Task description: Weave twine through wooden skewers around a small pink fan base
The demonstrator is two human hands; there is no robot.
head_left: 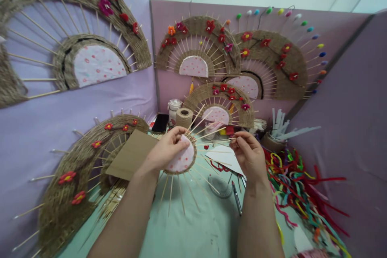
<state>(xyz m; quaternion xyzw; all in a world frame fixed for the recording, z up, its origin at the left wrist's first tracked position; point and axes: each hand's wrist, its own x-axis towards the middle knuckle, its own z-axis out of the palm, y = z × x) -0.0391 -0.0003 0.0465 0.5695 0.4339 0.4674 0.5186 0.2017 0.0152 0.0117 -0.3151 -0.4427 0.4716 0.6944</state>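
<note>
Finished twine fans with red flowers hang on the purple partition walls, and another fan leans at the left of the desk. A twine spool stands beside a white jar and a black phone. Coloured pipe cleaners lie heaped on the right. A cardboard sheet and a pen rest nearby.

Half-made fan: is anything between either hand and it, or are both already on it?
Nothing visible stands between. The left hand grips the half-made fan at its pink centre and twine rim, and the right hand pinches at the ends of its sticks. The twine spool and the cardboard sheet lie apart from both hands.
</note>
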